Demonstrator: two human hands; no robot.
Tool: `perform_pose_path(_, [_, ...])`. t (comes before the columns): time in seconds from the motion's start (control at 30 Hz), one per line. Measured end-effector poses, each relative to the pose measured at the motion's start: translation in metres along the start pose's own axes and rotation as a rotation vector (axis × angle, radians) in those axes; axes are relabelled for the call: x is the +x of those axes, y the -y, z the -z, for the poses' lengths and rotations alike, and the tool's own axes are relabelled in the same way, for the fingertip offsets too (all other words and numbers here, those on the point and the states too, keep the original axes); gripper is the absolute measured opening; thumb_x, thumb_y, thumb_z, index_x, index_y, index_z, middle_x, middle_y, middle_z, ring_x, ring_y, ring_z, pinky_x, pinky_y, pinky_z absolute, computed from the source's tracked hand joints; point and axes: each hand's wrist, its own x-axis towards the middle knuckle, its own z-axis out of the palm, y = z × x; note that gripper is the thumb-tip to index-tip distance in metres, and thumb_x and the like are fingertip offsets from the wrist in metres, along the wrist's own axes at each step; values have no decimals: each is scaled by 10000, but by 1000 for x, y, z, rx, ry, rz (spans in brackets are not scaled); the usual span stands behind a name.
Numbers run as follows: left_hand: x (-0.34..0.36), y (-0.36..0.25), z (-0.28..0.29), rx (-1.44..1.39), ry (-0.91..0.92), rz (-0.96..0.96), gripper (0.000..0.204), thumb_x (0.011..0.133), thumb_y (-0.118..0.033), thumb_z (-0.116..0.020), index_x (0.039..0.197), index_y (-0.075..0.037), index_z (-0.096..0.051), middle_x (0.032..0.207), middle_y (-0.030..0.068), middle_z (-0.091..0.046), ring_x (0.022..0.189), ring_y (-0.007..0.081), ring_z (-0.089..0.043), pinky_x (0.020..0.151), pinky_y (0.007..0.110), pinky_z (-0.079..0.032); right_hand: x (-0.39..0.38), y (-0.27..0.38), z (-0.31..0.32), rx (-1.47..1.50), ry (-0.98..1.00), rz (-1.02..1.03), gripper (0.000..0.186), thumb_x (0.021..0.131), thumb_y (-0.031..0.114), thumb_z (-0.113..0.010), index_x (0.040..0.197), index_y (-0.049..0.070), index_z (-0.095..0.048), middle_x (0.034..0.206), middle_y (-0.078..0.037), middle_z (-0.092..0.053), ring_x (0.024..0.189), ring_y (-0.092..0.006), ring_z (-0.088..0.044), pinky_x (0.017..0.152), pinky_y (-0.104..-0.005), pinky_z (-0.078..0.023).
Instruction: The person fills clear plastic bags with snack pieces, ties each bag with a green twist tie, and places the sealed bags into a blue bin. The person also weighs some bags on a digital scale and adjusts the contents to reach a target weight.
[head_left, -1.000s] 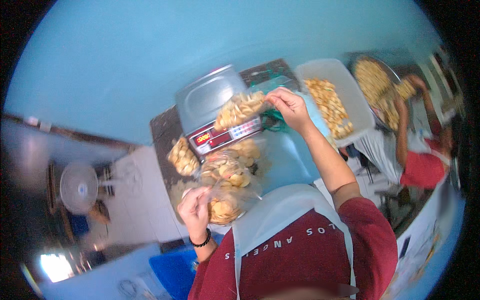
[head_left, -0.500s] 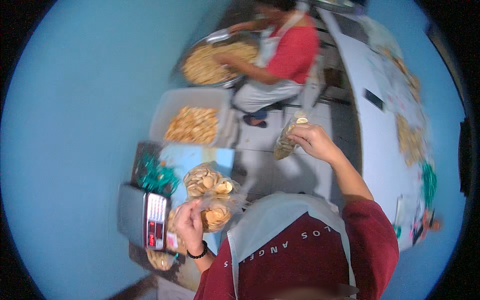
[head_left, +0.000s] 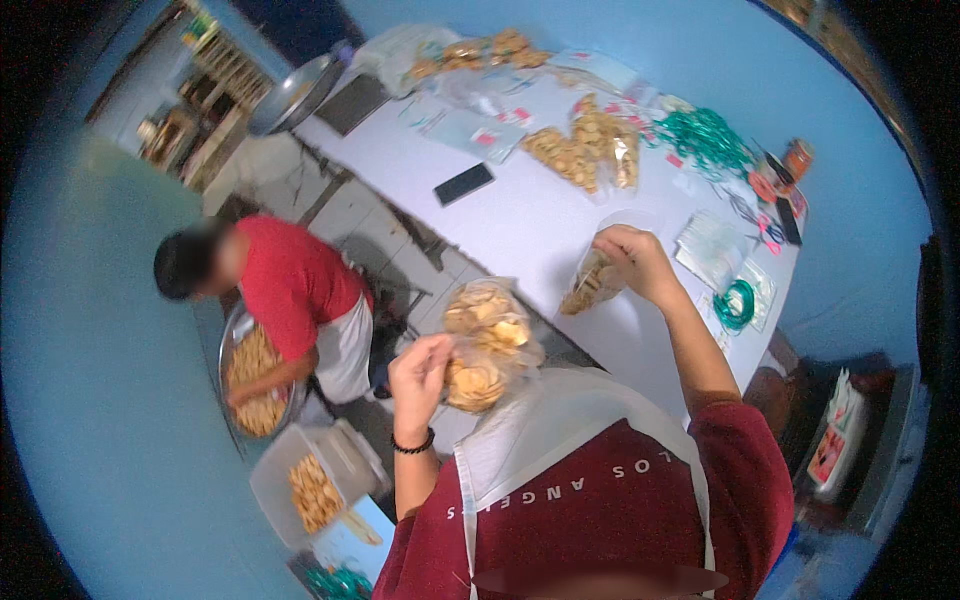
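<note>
Pinched in the closed fingers of my left hand (head_left: pixel 418 375) are the tops of clear plastic bags of round, thin chips (head_left: pixel 475 383), which hang in front of my apron. They look like two bags pressed together. My right hand (head_left: pixel 635 262) is closed on the top of a smaller clear bag of chips (head_left: pixel 592 283), hanging tilted above the near edge of the white table (head_left: pixel 540 235). Whether its base touches the table I cannot tell.
On the table lie a phone (head_left: pixel 464 184), filled chip bags (head_left: pixel 590 145), green ties (head_left: pixel 705 140), scissors (head_left: pixel 770 232) and flat plastic bags (head_left: pixel 715 245). At left a co-worker (head_left: pixel 300 290) bends over a basin of chips (head_left: pixel 255 370), beside a plastic tub (head_left: pixel 280 480).
My body has turned right, from the scale and tub toward the white table. Both hands have carried their bags along; the right hand's bag has come from over the floor to the table.
</note>
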Motion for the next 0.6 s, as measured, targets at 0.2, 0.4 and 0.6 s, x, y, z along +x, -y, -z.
perform_pose_path(0.2, [23, -34, -17, -252, 484, -33, 110, 956, -59, -594, 992, 13, -668, 850, 12, -657, 763, 85, -598, 685, 240, -484, -69, 66, 37, -28, -564, -321, 158, 947, 121, -598, 986, -1, -691, 785, -96, -649, 692, -179, -597, 657, -292, -477])
perform_pose_path(0.4, [32, -65, -38, -465, 753, -7, 160, 973, -135, -599, 982, 13, -660, 830, 5, -649, 780, 78, -585, 699, 244, -473, -131, 148, 42, 75, -815, -391, 215, 979, 160, -580, 950, -19, -697, 748, -33, -638, 674, -116, -567, 634, -283, -463])
perform_pose_path(0.6, [93, -23, -147, -383, 693, 23, 189, 972, -176, -572, 1026, -7, -635, 865, 77, -669, 769, 172, -616, 717, 314, -485, -159, 137, 5, -27, -577, -648, 215, 969, 180, -603, 964, -14, -694, 792, -174, -654, 684, -230, -586, 677, -340, -472])
